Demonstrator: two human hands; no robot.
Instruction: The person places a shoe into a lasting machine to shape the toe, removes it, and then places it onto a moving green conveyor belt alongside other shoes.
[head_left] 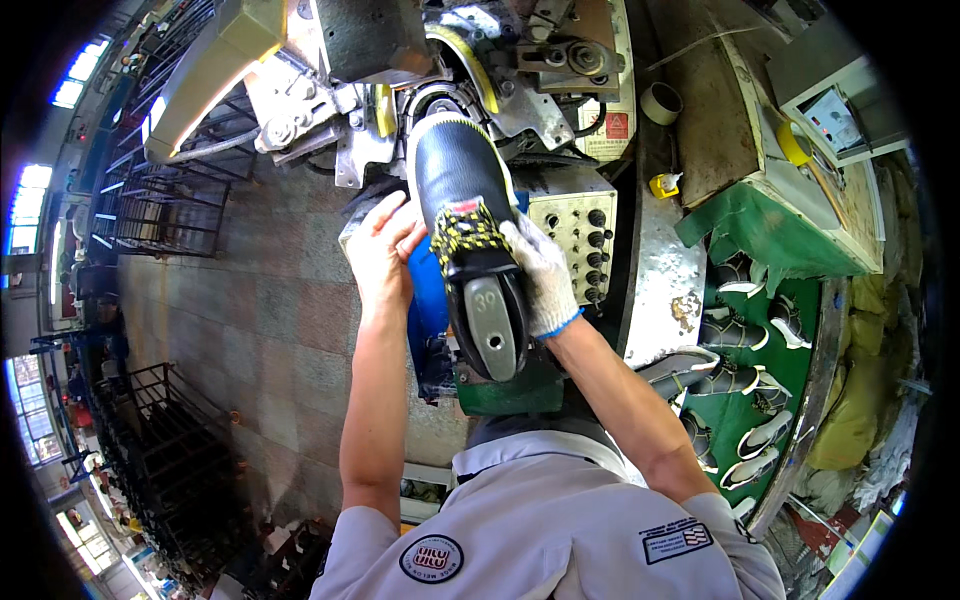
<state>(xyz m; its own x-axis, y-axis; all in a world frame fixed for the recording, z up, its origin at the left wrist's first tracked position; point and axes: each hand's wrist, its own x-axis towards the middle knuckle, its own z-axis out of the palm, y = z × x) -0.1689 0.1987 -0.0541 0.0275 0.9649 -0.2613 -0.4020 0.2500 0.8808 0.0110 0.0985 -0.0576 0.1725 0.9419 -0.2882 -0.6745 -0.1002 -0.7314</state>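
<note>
The 1 view comes from the left one of 2 fisheye cameras worn side by side on the person's head. It faces down over the chest, with the grey shirt [500,520] filling the lower edge at very close range. Both forearms reach up from there, so the left hand [383,250] and the gloved right hand [543,275] sit near the middle, close to the lens. The machine [375,40] stands just beyond, at the top. The lens spreads wide: windows [30,210] far off bend along the left rim, a cabinet [835,85] leans at the upper right, and black surrounds the round field.
</note>
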